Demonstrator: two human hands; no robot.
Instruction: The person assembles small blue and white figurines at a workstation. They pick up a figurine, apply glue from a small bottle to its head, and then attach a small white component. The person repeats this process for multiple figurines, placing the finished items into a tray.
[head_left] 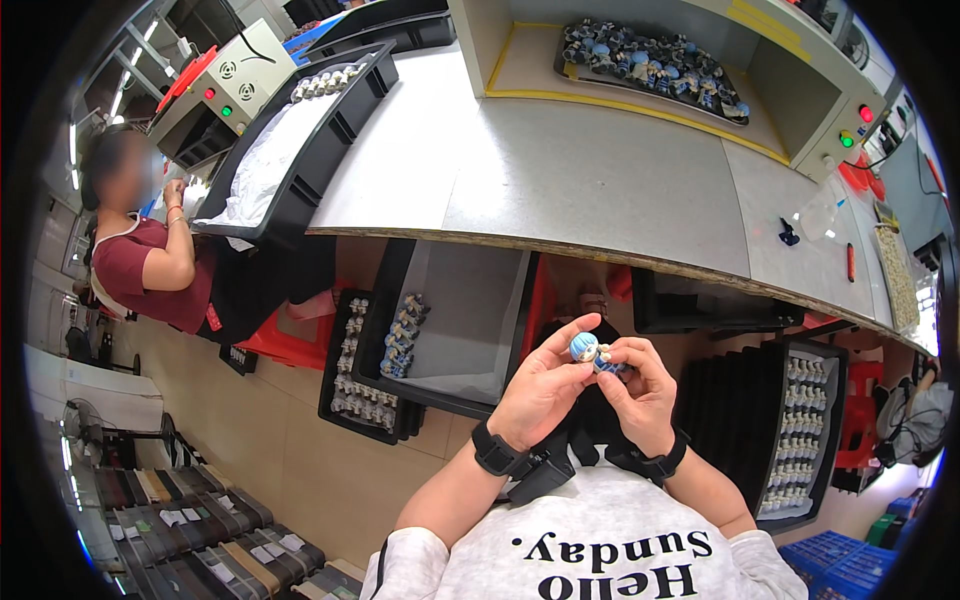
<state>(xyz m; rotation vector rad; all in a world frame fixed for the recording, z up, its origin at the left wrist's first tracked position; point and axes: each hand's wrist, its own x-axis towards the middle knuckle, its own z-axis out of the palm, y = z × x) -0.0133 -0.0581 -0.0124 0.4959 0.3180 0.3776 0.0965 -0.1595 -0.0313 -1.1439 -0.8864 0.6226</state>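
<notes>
A small figurine point(590, 351) with a blue round head is held between both hands in front of my chest, below the table edge. My left hand point(540, 385) pinches it from the left, thumb and fingers around the head. My right hand point(640, 385) grips its lower part from the right. Both wrists wear black bands.
A grey worktable point(560, 170) spans the top, with a tray of figurines point(650, 65) in a box-shaped station. Black trays of figurines stand on the floor at left point(375, 360) and right point(805, 440). A seated person point(150, 250) works at the far left beside a black tray point(300, 150).
</notes>
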